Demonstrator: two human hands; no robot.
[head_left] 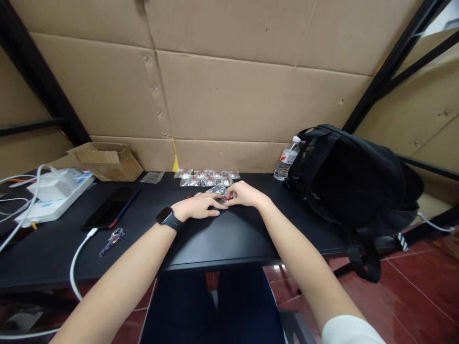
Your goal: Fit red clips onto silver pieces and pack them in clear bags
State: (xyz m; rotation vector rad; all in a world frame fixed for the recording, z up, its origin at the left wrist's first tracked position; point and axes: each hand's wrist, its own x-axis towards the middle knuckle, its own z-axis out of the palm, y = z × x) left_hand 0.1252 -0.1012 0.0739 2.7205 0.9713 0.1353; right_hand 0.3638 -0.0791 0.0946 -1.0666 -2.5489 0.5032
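Note:
My left hand lies low over the black table, its fingers stretched out against a clear plastic packet. A black watch is on that wrist. From the right side my right hand pinches the packet's edge, where a bit of red shows at the fingertips. The fingers hide much of the packet, and what it holds cannot be made out. Just behind the hands, several small clear packets, each with a red-tipped round piece, lie in two rows.
On the left are a white power strip, a brown paper bag, a phone and a keychain. A water bottle and a black backpack stand on the right. Cardboard panels close off the back.

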